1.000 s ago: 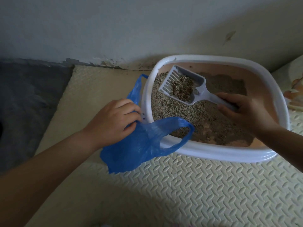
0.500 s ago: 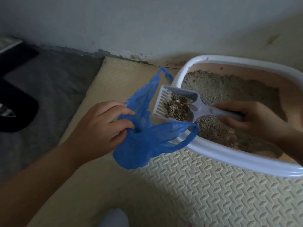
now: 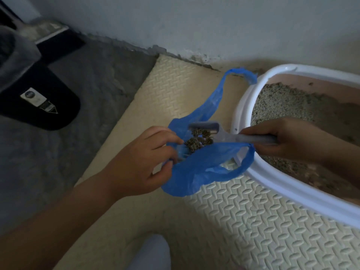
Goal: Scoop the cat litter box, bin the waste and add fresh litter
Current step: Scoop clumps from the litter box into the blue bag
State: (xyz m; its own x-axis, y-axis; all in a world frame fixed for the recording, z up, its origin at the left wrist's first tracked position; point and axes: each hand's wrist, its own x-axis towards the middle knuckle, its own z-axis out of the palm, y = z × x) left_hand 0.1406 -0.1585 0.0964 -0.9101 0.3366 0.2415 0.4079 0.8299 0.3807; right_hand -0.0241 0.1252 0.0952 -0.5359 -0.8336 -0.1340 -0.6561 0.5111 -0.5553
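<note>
A white-rimmed litter box (image 3: pixel 240 106) with grey litter (image 3: pixel 282 102) sits on the right of a cream foam mat. My right hand (image 3: pixel 288 139) grips the handle of a grey slotted scoop (image 3: pixel 218 133), which is tilted inside the mouth of a blue plastic bag (image 3: pixel 202 164). Brown litter clumps (image 3: pixel 196 140) sit at the scoop's head, within the bag opening. My left hand (image 3: pixel 144 160) pinches the bag's left edge and holds the mouth apart. One bag handle (image 3: pixel 239 73) stands up against the box rim.
The cream embossed mat (image 3: pixel 253 221) covers the floor under the box and bag. A grey carpet (image 3: pixel 87 98) lies to the left with a dark object (image 3: pixel 39 102) on it. A pale wall (image 3: pixel 194 26) runs behind. A pale rounded shape (image 3: pixel 150 252) shows at the bottom edge.
My right hand has carried the loaded scoop left, out over the box rim and into the bag, tipping it. My left hand has spread the bag's mouth wider. The view has shifted left.
</note>
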